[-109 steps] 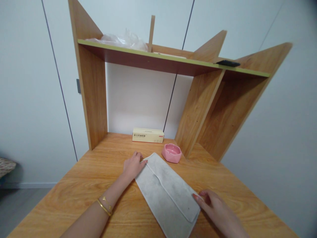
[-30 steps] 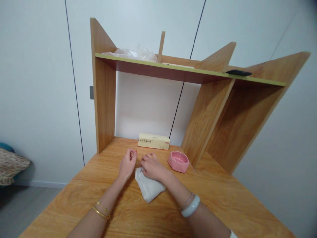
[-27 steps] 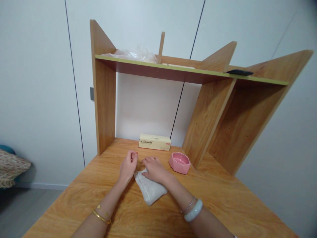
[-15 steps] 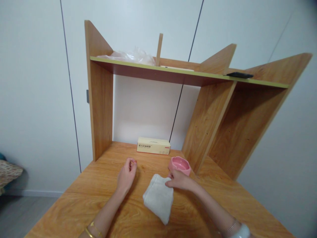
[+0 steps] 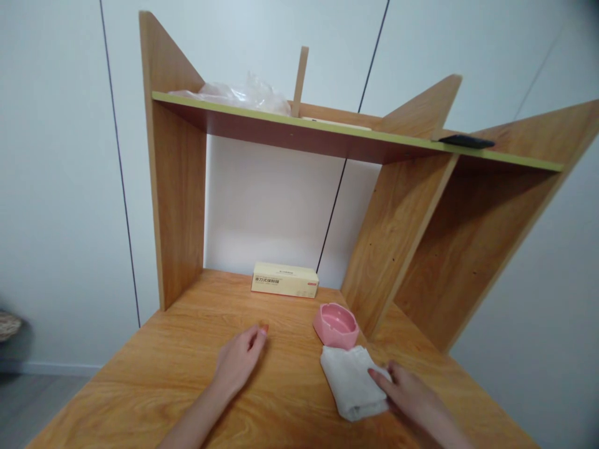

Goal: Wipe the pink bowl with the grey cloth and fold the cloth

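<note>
My right hand (image 5: 407,390) pinches the right edge of a folded pale grey cloth (image 5: 350,380), thumb on top. The cloth's far edge lies right at the near side of a pink ashtray (image 5: 336,324) with a notched rim; I cannot tell whether they touch. Left of them, over the wooden desk, my left hand (image 5: 241,362) is closed with its fingers curled together. Nothing shows in it, and coloured nails are visible at the fingertips.
A cream cling film box (image 5: 284,280) stands at the back of the wooden desk (image 5: 154,368). Wooden shelf panels (image 5: 180,199) rise behind and to the right. Up on the shelf are a clear plastic bag (image 5: 243,95) and a flat black object (image 5: 467,141).
My right hand has drawn the cloth to the right and nearer, uncovering the front of the ashtray. My left hand has shifted slightly right and nearer. The camera view has moved a little.
</note>
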### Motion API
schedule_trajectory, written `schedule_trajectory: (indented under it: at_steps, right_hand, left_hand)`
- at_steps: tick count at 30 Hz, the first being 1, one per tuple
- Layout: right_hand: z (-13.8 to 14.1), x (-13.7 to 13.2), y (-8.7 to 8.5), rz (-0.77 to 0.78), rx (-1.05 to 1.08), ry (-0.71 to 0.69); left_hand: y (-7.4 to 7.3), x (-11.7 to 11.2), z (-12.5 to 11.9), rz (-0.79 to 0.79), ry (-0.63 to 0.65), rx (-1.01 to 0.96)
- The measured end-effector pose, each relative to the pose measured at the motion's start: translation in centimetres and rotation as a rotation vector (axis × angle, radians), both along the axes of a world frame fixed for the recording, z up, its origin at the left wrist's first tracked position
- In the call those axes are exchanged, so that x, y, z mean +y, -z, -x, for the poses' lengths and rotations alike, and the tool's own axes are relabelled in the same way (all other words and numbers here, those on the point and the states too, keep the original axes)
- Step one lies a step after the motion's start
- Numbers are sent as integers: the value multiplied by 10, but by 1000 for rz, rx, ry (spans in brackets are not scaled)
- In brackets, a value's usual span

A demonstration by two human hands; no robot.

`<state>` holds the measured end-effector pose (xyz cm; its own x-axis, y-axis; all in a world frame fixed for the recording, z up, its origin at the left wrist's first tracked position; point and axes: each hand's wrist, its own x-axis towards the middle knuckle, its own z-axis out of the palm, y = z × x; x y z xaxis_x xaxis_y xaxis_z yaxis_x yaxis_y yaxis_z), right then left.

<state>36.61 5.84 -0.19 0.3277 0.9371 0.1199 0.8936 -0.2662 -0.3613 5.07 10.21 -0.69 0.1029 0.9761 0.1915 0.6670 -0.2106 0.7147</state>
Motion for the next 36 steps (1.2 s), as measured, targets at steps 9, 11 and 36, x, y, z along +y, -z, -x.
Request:
schedule_trajectory:
  at_steps: [9, 11, 36]
  right_hand:
    - [134, -5, -13, 68, 43, -760]
    - [156, -2, -3, 200, 76, -856]
    - [155, 8, 26, 179, 136, -899]
  left_hand:
    - [18, 12, -4, 23, -60, 112]
    - [20, 13, -4, 17, -43, 148]
    - [16, 7, -3, -1, 21, 296]
